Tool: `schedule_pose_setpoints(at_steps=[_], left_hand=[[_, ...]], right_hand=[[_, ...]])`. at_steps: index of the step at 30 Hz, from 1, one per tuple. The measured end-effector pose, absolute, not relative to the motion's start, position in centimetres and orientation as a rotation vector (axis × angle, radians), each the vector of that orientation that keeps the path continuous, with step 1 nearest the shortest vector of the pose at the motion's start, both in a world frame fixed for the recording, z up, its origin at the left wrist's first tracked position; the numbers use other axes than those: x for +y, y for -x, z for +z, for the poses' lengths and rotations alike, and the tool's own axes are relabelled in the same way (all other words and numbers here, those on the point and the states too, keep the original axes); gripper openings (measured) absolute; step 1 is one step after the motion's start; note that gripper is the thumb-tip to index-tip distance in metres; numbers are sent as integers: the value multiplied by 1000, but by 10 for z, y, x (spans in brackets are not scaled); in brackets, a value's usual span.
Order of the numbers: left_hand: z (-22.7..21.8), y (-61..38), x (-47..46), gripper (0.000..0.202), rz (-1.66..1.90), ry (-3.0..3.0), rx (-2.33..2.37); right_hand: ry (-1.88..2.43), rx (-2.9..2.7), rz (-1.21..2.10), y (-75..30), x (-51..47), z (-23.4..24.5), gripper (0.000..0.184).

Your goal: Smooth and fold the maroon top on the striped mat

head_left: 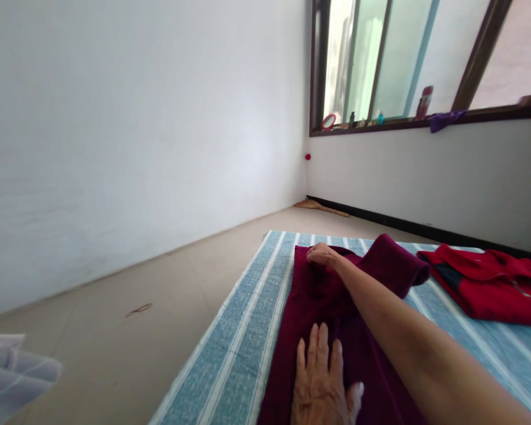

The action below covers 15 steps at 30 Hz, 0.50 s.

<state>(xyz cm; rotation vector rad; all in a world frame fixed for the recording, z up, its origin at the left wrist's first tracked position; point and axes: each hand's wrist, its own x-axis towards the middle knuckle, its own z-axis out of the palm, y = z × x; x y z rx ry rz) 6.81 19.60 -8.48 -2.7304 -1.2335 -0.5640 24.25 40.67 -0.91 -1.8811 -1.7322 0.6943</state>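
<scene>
you have no writing, number or brand to read here. the red bottle (425, 101) on the window sill (491, 113) is too small and blurred for you to make out a label, and so are the little bottles (352, 119) beside it. the maroon cloth (323, 301) and the red garment (491, 283) show you no tag or print.

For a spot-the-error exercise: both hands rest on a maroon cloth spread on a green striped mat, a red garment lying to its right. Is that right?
No: the head view shows the mat is blue with white stripes, not green. Both the left hand and right hand do rest on the maroon cloth, with the red garment to its right.
</scene>
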Motion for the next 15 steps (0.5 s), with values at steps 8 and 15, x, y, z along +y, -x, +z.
schedule_pose_setpoints(at_steps=[8,15], left_hand=[[-79,-67,197,58,-475,2819,-1287],[-94,-72,196,64,-504,2781,-1429]], right_hand=[[1954,-1677,814,-237,426,-14,32],[1957,-1644,659,-232,430,-19,31]])
